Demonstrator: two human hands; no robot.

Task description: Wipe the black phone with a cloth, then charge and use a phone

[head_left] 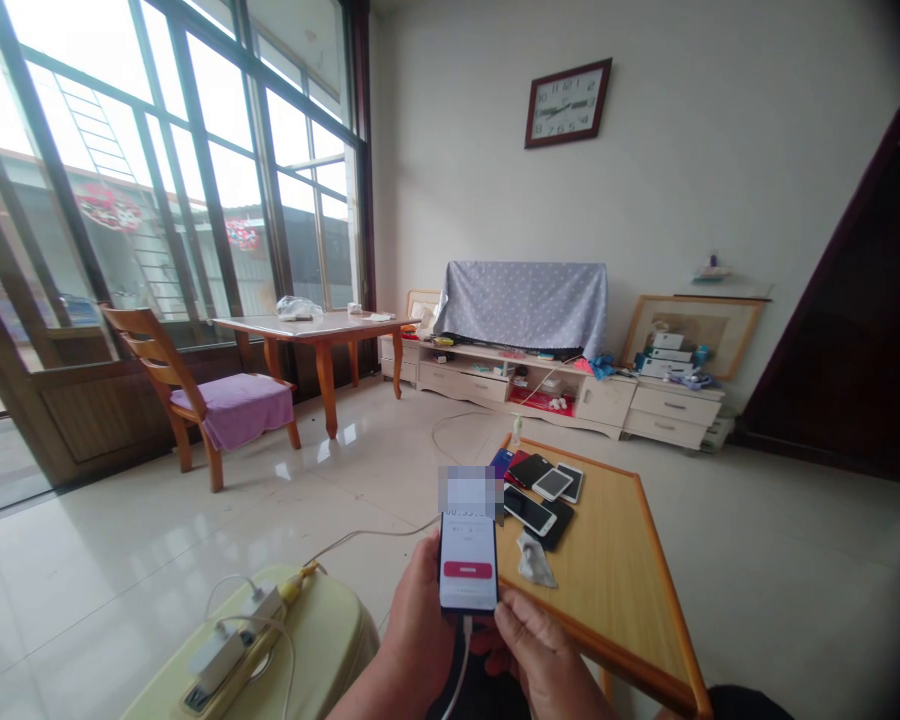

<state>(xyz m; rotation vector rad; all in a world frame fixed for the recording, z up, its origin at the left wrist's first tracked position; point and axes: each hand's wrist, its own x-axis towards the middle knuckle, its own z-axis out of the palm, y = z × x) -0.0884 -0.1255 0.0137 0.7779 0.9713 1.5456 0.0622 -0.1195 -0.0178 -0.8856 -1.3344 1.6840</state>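
Wooden counter (615, 560) carries a cluster of phones (541, 492) and a crumpled cloth (534, 560) at its near-left part. Just left of its edge, the left hand (418, 640) and right hand (541, 655) together hold a lit phone (468, 555) upright, fingers (511, 608) wrapped round its lower end, a white cable (461, 665) hanging below.

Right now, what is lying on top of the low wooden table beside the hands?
On the low wooden table lie a cluster of phones and a crumpled cloth. The phones overlap, so anything beneath them is hidden. The near left edge is covered by the held phone.
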